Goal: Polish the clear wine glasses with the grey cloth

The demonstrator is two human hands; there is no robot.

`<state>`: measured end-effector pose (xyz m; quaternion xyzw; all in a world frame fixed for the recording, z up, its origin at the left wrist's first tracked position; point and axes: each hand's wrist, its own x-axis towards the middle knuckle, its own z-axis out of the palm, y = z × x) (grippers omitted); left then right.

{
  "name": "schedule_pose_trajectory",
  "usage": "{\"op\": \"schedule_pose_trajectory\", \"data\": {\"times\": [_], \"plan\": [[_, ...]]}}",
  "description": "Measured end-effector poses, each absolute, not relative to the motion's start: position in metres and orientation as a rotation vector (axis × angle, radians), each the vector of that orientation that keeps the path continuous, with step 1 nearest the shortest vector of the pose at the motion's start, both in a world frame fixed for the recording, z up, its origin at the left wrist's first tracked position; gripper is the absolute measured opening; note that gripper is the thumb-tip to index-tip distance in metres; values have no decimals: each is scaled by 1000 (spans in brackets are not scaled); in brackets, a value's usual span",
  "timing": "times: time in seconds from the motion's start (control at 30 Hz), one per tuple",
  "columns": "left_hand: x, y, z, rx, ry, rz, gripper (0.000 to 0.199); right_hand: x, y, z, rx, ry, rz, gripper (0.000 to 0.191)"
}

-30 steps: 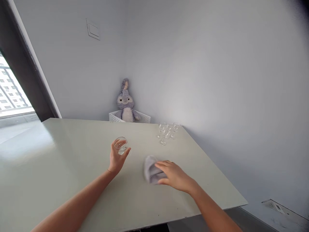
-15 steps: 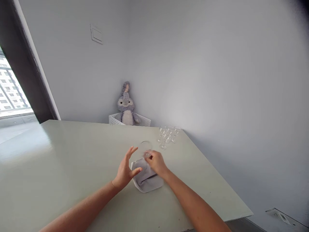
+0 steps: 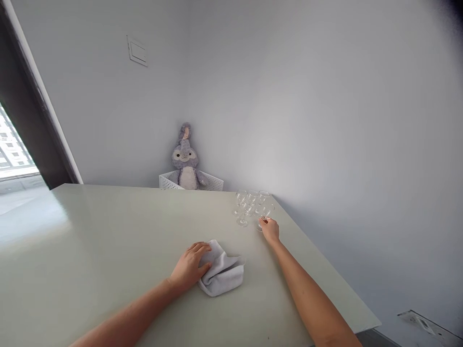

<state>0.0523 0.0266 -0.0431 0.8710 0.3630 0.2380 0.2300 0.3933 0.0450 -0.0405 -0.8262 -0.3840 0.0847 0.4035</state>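
My right hand (image 3: 270,230) pinches the stem of a clear wine glass (image 3: 268,209), its bowl up and its foot at the tabletop. Just behind and to the left of it stand several more clear stemmed glasses (image 3: 241,208) in a close group. A folded light grey cloth (image 3: 224,274) lies rumpled on the table nearer to me. Over its left edge is my left hand (image 3: 190,264), fingers and thumb closed on the fabric.
The pale table (image 3: 119,241) has its right edge beside the grey wall. Behind the far edge, a grey plush toy (image 3: 188,166) sits in a white perforated basket (image 3: 213,182). A wall socket (image 3: 421,323) is low on the right.
My right hand has carried the wine glass from above the cloth rightward and away, to the group of glasses. My left hand, spread before, has come down onto the cloth.
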Motion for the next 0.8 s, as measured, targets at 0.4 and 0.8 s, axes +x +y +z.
{"op": "schedule_pose_trajectory", "data": {"times": [0.4,0.8], "plan": [[53,27,-48,2394,969,737,33,390,74,-42,-2071,-1001,286,32],[50,30,-49,2435,1200,773,37,358,25,-23,-1942,-1028,252,29]]}}
